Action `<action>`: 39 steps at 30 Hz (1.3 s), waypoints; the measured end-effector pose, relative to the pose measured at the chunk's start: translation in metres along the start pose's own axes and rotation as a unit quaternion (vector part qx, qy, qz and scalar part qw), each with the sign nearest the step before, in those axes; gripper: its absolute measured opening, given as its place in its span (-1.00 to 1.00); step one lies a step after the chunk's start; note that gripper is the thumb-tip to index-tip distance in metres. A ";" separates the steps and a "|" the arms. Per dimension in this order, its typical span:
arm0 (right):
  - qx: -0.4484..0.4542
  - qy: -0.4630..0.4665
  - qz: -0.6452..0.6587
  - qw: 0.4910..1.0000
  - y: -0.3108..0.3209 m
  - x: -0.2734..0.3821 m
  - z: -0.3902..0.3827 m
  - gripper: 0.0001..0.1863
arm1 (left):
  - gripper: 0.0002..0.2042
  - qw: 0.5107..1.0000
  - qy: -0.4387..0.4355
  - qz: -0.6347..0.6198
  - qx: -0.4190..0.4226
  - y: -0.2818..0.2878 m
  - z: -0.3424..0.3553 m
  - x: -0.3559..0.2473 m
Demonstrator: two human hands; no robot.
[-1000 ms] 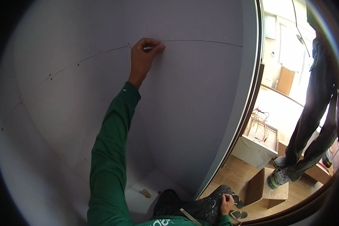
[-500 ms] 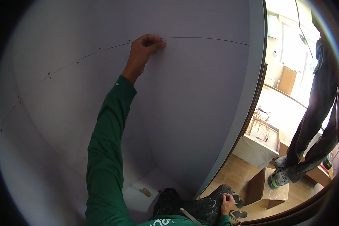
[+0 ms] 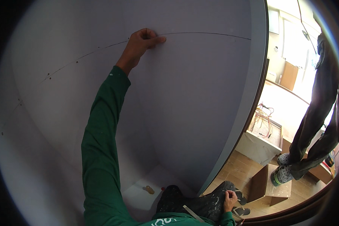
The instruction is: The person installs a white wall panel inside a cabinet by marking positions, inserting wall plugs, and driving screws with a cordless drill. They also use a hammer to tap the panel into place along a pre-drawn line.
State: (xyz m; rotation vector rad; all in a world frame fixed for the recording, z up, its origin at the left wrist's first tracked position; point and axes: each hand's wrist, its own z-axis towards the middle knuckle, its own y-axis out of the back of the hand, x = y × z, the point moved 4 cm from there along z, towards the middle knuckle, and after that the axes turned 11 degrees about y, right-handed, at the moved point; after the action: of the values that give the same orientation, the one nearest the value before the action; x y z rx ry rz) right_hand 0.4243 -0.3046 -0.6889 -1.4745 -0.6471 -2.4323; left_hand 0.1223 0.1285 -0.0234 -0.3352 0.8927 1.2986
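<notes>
The pale grey interior wall (image 3: 192, 90) extended from the left across the recess and was smooth and matt. A thin dark line (image 3: 199, 32) crossed its upper part, appearing curved; small dark holes (image 3: 77, 62) sat in pairs or singly along its left half. The green left sleeve (image 3: 101, 143) rose in front of the wall and hid part of its lower surface. The left hand (image 3: 138, 44) was positioned at the line, covering a short section, fingers curled and thumb extended toward the right; whether a small item was held could not be determined. A tan, waisted object (image 3: 150, 190) lay on the white base below, near a small red object (image 3: 163, 188). White-spotted dark trousers (image 3: 203, 201) covered the seated person's legs. The right hand (image 3: 229, 202) rested by the knee, fingers loosely bent; its contents could not be determined. Beyond the edge strip (image 3: 248, 79), an open box (image 3: 261, 147) contained tangled cables (image 3: 263, 118). Farther right, a co-worker in grey perforated clogs (image 3: 285, 173) stood on a wooden box (image 3: 265, 182).
</notes>
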 end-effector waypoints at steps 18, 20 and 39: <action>0.006 0.014 0.004 1.000 -0.006 0.031 -0.006 -0.86 | -0.80 0.999 -0.016 0.042 -0.011 -0.001 -0.006 -0.006; -0.001 0.018 0.014 1.000 -0.007 0.030 -0.006 -0.86 | -0.81 0.999 -0.008 0.041 -0.009 -0.002 -0.005 -0.008; 0.003 0.007 -0.013 1.000 0.000 0.035 -0.007 -0.86 | -0.75 0.997 0.036 0.065 0.009 0.000 -0.003 -0.014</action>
State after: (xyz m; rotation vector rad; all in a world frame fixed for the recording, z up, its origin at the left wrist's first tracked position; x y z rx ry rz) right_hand 0.4026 -0.3070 -0.6607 -1.4548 -0.6755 -2.4554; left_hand 0.1214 0.1173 -0.0152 -0.3152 0.9998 1.4033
